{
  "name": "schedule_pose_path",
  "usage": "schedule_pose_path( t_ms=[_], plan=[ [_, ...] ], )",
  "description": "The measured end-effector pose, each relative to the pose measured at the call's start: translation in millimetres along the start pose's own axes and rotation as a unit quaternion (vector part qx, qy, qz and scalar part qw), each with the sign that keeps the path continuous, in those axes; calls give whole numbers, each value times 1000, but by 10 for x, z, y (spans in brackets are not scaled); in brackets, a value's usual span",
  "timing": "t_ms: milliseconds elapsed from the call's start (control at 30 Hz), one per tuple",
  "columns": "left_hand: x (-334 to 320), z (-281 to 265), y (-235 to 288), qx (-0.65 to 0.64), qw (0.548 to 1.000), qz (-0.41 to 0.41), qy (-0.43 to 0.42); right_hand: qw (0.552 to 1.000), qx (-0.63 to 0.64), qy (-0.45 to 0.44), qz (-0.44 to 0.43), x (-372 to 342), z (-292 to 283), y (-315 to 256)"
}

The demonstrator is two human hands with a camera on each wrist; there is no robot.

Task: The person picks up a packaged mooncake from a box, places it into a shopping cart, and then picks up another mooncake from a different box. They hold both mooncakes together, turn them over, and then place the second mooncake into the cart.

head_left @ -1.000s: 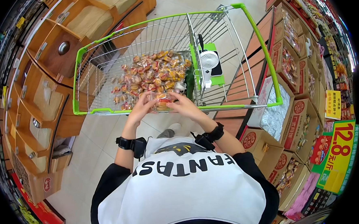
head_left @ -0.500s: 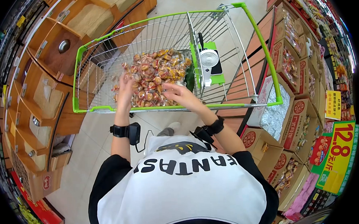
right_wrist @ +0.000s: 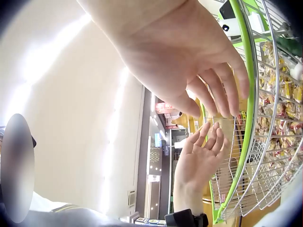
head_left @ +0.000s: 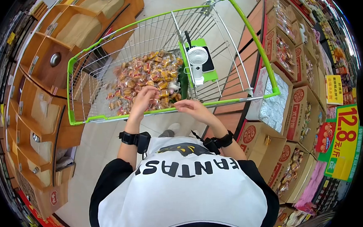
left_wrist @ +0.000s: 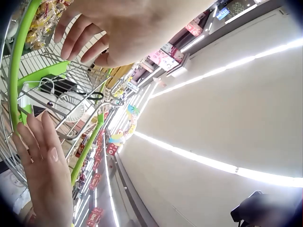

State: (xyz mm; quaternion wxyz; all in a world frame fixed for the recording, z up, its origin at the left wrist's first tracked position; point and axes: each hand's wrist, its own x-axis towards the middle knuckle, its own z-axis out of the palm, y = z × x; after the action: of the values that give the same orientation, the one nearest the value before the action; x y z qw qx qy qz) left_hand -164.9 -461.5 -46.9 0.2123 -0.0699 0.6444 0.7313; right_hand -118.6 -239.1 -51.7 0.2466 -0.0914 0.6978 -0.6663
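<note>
Many small clear-wrapped snacks [head_left: 146, 74] with yellow and red showing lie heaped in the shopping cart [head_left: 173, 110]. My left hand [head_left: 142, 102] is over the cart's near edge beside the heap, its fingers loosely bent and holding nothing. To its right, my right hand [head_left: 194, 109] hovers at the green rim with relaxed fingers and nothing in them. In the right wrist view both the right hand [right_wrist: 180, 61] and the left hand [right_wrist: 199, 163] are empty, apart from each other. The left wrist view shows the left hand [left_wrist: 109, 33] with fingers slightly bent.
A white fan [head_left: 197, 57] and a dark phone lie on the cart's green child-seat panel. Something long and dark green [head_left: 183, 82] is beside the heap. Wooden display bins [head_left: 45, 104] stand at left, cardboard boxes of packaged goods [head_left: 299, 119] at right, and a yellow price sign [head_left: 345, 142].
A second ago both hands held a wrapped snack near the rim; it is no longer in them. The left hand reached over the heap and drew back. The cart has shifted left in view.
</note>
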Motion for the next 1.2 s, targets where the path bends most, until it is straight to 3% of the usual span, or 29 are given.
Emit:
schedule_pose_path(
  t_ms=[267,533,600,700,1100,1200],
  plan=[
    [104,409,132,44,995,-10,-92,999,4,46,8,-308,-151,-36],
    [140,834,215,38,965,42,-257,991,-28,130,-6,-660,-262,41],
    [171,930,215,62,944,70,-318,993,-36,111,20,-766,-292,22],
    [129,1118,267,52,932,47,-356,990,-8,142,-25,-897,-317,97],
    [201,1762,151,102,866,21,-489,960,-56,272,-36,-1552,-383,230],
    [181,1940,141,107,849,1,-518,959,-51,278,17,-1798,-374,170]
  ],
)
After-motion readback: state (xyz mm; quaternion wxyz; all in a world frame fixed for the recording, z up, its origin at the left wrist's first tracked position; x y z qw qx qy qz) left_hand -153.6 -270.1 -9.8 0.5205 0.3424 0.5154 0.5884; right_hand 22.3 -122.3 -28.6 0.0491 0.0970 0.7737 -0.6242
